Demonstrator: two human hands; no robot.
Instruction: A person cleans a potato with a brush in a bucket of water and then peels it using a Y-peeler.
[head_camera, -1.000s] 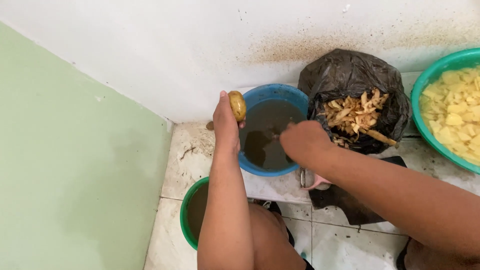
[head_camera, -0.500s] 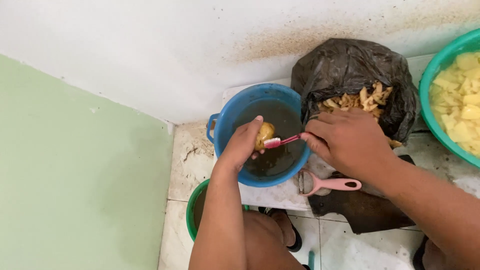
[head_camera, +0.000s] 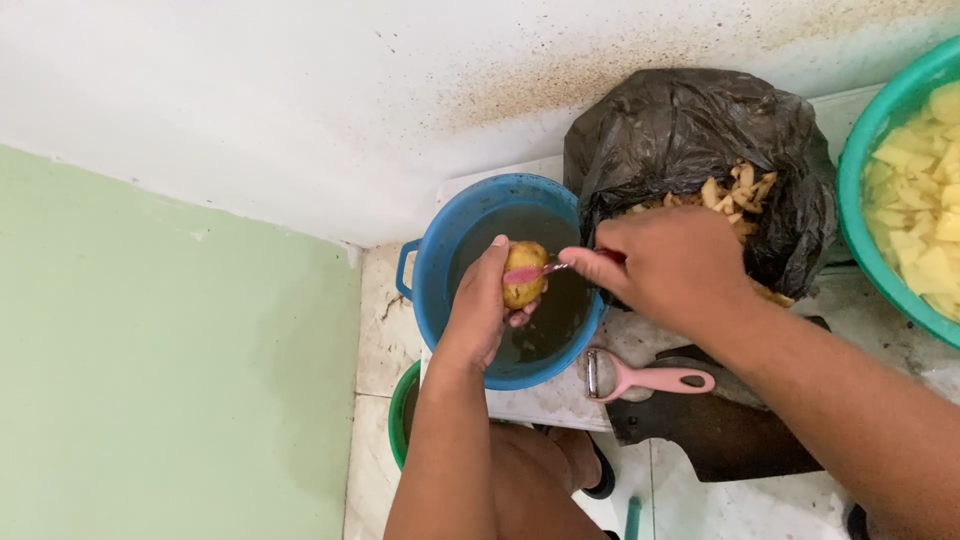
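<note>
My left hand (head_camera: 478, 310) grips the potato (head_camera: 524, 273) over the blue bucket (head_camera: 425, 290); right-hand fingers (head_camera: 600, 268) pinch the red peeler (head_camera: 530, 271), probably blade-down. Short, light strokes, turning it. The peel bag (head_camera: 690, 130) is at two o'clock.

a small yellow-brown potato (head_camera: 524, 273), its skin on, sits upright in the fingers of the left hand (head_camera: 482, 310) above a blue bucket of dark water. a red-handled peeler (head_camera: 535, 270), pinched in the right hand (head_camera: 665, 268), lies across the potato's face, touching it.
</note>
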